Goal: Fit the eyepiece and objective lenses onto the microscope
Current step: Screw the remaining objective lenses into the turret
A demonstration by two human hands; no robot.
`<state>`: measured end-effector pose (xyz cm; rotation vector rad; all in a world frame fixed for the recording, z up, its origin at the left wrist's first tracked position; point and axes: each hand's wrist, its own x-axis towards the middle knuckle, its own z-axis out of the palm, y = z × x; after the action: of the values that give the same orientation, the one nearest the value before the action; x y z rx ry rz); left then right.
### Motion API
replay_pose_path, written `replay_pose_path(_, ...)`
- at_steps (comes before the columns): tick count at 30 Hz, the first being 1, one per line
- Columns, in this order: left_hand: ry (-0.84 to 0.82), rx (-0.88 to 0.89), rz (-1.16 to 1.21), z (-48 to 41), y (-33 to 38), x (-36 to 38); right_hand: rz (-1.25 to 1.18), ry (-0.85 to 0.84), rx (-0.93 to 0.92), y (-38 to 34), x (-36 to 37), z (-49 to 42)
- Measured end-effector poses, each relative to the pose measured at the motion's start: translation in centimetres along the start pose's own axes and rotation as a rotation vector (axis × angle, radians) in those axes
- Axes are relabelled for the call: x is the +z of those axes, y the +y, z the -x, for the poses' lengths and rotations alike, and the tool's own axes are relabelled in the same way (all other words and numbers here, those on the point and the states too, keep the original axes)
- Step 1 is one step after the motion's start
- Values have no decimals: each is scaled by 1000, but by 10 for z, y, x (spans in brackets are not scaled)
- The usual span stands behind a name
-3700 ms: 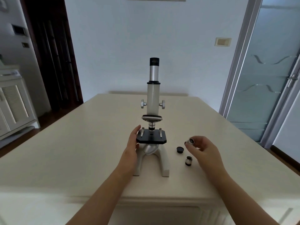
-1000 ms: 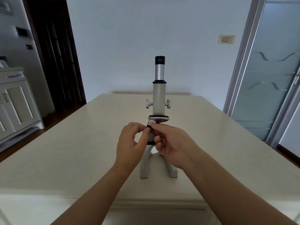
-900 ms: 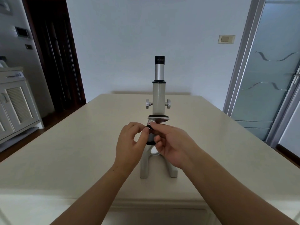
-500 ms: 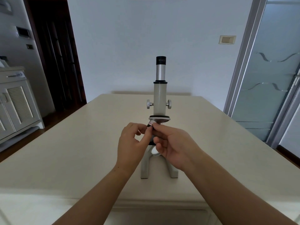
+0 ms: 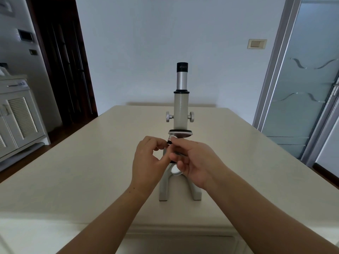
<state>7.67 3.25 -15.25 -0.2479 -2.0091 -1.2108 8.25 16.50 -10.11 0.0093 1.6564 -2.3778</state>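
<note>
Stretching away from the viewer, the cream table [image 5: 91, 171] carries a pale grey microscope [image 5: 180, 110] standing upright near its middle, the horseshoe foot planted on the tabletop and the tube rising straight. At the tube's top sits the black eyepiece [image 5: 182, 67], seated in the silver draw tube, with faint white lettering too small to read. Two knurled focus knobs [image 5: 169, 117] stick out on either side of the body.

Both forearms reach in from the bottom edge and meet in front of the stage. The right hand [image 5: 197, 160] is curled, its thumb and forefinger pinched round a small objective lens [image 5: 171, 139], which it holds up against the underside of the black nosepiece [image 5: 180, 133]; whether the thread has caught cannot be told. The left hand [image 5: 148, 162] is loosely curled too, fingertips touching the same lens from the left side. Below the hands the round mirror [image 5: 175, 170] shows between the foot's legs.
</note>
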Motion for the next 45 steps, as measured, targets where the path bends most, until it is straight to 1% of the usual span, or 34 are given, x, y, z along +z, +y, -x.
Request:
replay_pose_path(3, -20, -18, 11, 2, 0, -1, -51, 6, 31, 0, 1, -1)
replay_pose_path(7, -58, -75, 77, 3, -1, -1, -83, -32, 49, 0, 0, 0)
replay_pose_path(14, -83, -120, 63, 1, 2, -1, -83, -50, 43, 1, -2, 1)
replay_pose_path(22, -55, -155, 118, 2, -1, 3, -55, -69, 25, 3, -4, 0)
replay_pose_path(33, -62, -175, 167, 2, -2, 3, 15, -46, 4, 3, -4, -5)
replay_pose_path(37, -75, -153, 184, 3, 1, 3, 48, -54, -22, 5, -4, -5)
replay_pose_path(45, -62, -143, 196, 1, -1, 5, 26, -38, -14, 5, -3, -5)
